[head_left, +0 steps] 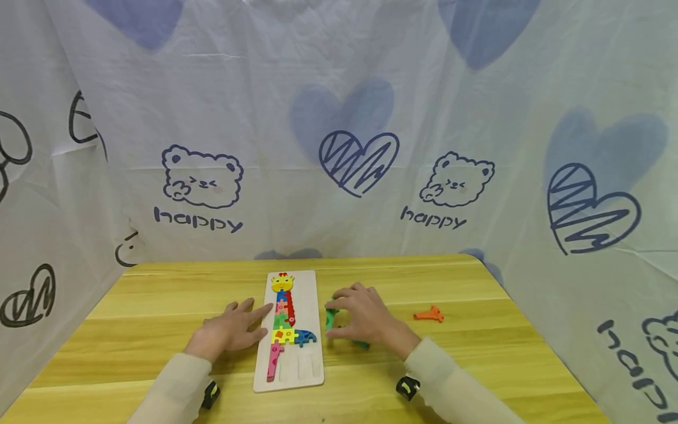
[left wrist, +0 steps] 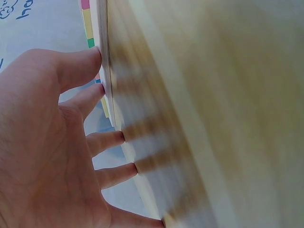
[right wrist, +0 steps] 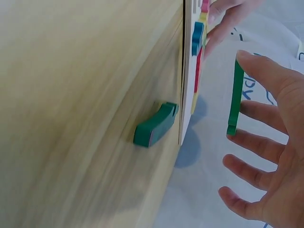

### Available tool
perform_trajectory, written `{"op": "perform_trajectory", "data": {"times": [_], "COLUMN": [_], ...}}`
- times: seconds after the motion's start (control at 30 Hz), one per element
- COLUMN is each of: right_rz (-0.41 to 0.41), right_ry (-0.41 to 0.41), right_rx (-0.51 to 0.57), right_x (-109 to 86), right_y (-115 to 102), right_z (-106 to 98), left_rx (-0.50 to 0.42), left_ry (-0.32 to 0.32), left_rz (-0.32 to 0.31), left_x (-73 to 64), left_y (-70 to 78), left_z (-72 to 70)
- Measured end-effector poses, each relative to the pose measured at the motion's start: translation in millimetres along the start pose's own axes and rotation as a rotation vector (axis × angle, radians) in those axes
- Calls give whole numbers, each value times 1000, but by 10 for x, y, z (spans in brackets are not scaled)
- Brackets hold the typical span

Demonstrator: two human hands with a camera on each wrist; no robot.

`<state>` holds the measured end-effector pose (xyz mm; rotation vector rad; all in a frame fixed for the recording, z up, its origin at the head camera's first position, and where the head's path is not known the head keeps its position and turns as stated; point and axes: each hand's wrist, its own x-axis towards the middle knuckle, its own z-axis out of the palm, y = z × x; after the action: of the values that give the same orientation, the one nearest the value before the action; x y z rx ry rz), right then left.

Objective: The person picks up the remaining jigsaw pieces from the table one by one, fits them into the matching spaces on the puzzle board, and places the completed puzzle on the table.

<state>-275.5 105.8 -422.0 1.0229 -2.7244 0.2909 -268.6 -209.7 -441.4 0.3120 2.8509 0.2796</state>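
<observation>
A white wooden puzzle board lies on the table with a colourful giraffe puzzle partly laid in it, and bare recesses show at its lower end. My left hand rests at the board's left edge, fingers spread, thumb and index fingertips touching the board's side in the left wrist view. To the right of the board, my right hand pinches a green puzzle piece between thumb and fingertips, raised above the table. Beneath that hand lies a second, dark green piece, mostly covered in the head view.
An orange puzzle piece lies on the wooden table to the right of the right hand. White cloth printed with hearts and bears hangs behind and at both sides of the table.
</observation>
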Motion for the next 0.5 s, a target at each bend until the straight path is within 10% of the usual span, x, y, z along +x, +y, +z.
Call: {"op": "perform_trajectory", "data": {"times": [0.5], "right_rz": [-10], "right_ry": [-57], "right_rx": [-13], "right_x": [70], "right_y": [-215], "right_z": [30], "left_rx": [7], "left_ry": [-4], "left_rz": [-4], "left_x": [19], "left_y": [-10], "left_z": [17]}}
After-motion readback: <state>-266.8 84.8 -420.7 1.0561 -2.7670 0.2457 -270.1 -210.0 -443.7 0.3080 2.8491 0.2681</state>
